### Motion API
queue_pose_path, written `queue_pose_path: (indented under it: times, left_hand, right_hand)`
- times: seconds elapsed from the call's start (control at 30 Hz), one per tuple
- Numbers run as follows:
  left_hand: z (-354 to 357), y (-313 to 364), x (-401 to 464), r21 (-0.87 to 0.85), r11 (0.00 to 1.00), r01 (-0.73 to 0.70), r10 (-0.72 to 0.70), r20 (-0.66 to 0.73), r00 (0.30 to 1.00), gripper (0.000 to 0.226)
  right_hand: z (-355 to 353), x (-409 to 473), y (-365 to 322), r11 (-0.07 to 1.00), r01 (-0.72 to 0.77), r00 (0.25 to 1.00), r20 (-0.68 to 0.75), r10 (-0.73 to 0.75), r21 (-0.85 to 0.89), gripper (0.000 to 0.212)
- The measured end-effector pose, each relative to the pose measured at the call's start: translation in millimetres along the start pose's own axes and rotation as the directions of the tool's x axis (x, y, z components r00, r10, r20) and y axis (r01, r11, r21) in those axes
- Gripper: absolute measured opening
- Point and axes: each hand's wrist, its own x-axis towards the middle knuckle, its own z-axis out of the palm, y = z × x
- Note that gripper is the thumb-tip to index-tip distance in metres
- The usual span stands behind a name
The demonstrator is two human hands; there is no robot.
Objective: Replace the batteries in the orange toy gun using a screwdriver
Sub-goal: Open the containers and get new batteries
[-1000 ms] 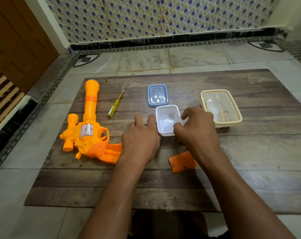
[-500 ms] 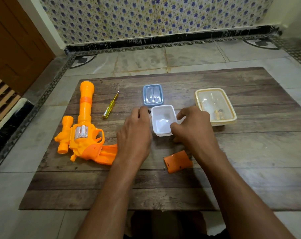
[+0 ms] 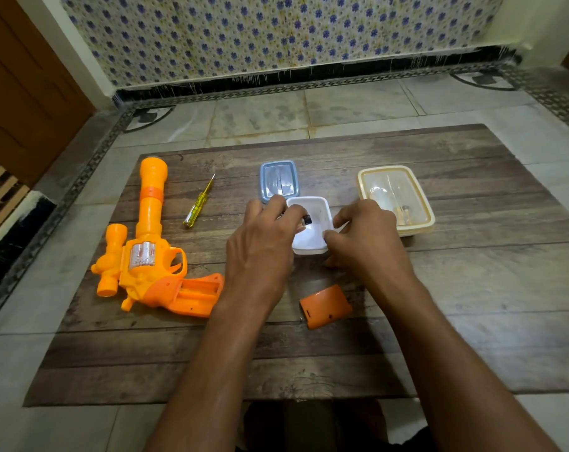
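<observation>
- Since the earlier frame, left hand (image 3: 260,252) has shifted from beside the white container (image 3: 311,228) to over its left rim, and a small dark cylinder, apparently a battery (image 3: 307,219), now shows at its fingertips.
- Wooden worktop (image 3: 472,321) carries all items and stands on a tiled floor (image 3: 358,106).
- Orange toy gun (image 3: 146,243) lies on its side at the worktop's left, barrel pointing away from the person, grip toward the left forearm, battery bay open and facing up.
- Left hand: fingers curled, pinching the battery above the white container.
- Right hand (image 3: 368,243): fingers curled at the container's right rim; contact with the rim cannot be confirmed.
- Cream lidded box (image 3: 395,197) sits just right of the right hand, contents unclear.
- Blue lid (image 3: 279,181) lies just behind the white container.
- Orange battery cover (image 3: 325,306) lies loose between the forearms.
- Yellow-handled screwdriver (image 3: 199,203) lies right of the gun barrel, untouched.
</observation>
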Motion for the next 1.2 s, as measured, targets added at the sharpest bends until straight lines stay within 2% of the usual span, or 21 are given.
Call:
queue_pose_path:
  times: [0.27, 0.37, 0.47, 0.57, 0.7, 0.83, 0.9, 1.0, 1.2]
  left_hand:
    - [-2.2, 4.7, 1.5, -0.01, 1.0, -0.015, 0.015, -0.02, 1.0, 0.021]
    - [-2.5, 6.2, 0.4, -0.024, 0.999, -0.031, 0.032, 0.079, 0.996, 0.02]
    - [-2.6, 8.0, -1.7, -0.03, 1.0, 0.001, 0.004, 0.174, 0.985, 0.026]
    - [-3.2, 5.4, -2.9, -0.162, 0.984, 0.07, -0.038, 0.197, 0.98, 0.025]
    - [0.7, 1.1, -5.2, -0.278, 0.956, 0.097, -0.06, 0.137, 0.989, 0.024]
    - [9.2, -1.2, -0.9, -0.277, 0.96, 0.042, -0.029, 0.049, 0.998, 0.027]
    - [13.3, -2.1, 1.1, -0.259, 0.966, 0.0, 0.001, 0.007, 1.0, 0.035]
    - [13.2, 3.6, 1.2, -0.286, 0.958, 0.037, -0.035, 0.012, 0.999, 0.05]
    - [14.2, 11.8, 4.8, -0.366, 0.929, 0.054, -0.017, 0.105, 0.994, 0.021]
  right_hand:
    - [-1.5, 1.0, 2.4, 1.0, 0.023, 1.0, 0.017, -0.023, -0.003, 0.03]
    - [-0.4, 1.5, 2.9, 0.999, 0.041, 0.999, 0.026, -0.041, 0.01, 0.028]
    - [-1.2, 2.8, 3.9, 0.999, 0.045, 0.998, 0.039, -0.046, 0.023, 0.015]
    - [-3.0, 2.0, 2.2, 0.999, 0.041, 0.998, 0.054, -0.043, 0.027, 0.01]
    - [-4.9, -0.9, -2.7, 0.999, 0.047, 0.997, 0.063, -0.048, 0.02, 0.008]
    - [-5.3, -2.4, -5.7, 0.999, 0.051, 0.996, 0.07, -0.051, 0.006, 0.008]
    - [-6.1, -2.5, -6.1, 0.998, 0.057, 0.996, 0.066, -0.056, 0.0, 0.007]
    - [-6.4, -2.7, -5.4, 0.997, 0.071, 0.995, 0.065, -0.071, -0.007, 0.009]
    - [-5.7, -4.0, -5.6, 0.996, 0.084, 0.995, 0.061, -0.083, -0.026, 0.013]
